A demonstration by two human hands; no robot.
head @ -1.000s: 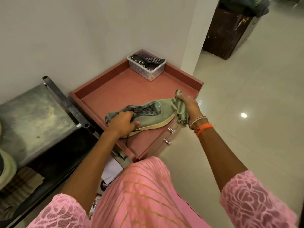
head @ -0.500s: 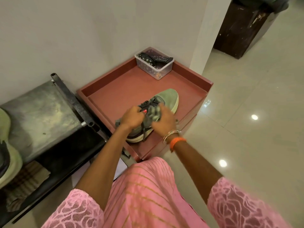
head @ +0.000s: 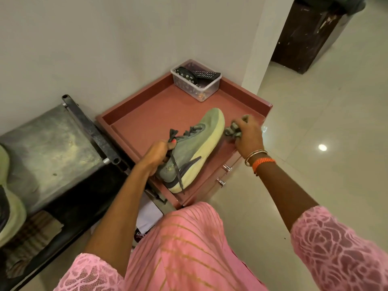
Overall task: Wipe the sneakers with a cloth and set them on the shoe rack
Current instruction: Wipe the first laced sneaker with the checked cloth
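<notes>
Head view. The green sneaker [head: 195, 150] lay tilted on its side in the pink tray-topped cabinet [head: 147, 114], toe pointing away toward the wall and its pale sole edge turned to the right, a pose that exposed the sidewall and midsole for wiping. The left hand [head: 157, 153] gripped the shoe at the collar, fingers curled round the opening with a loose lace trailing below, apparently to steady and angle the shoe against the rubbing. The right hand [head: 247, 134] clenched a bunched grey-green cloth [head: 232, 131] just beside the forefoot sole; whether the cloth touched the sole could not be told. A clear plastic box [head: 195, 85] holding a remote stood at the far corner of the tray, well apart from the work. The metal shoe rack [head: 48, 148] stood to the left against the wall, with a second pale-green sneaker [head: 8, 206] at the frame's left edge on it. By this layout, wiping was judged under way and placement of this shoe not yet done.
</notes>
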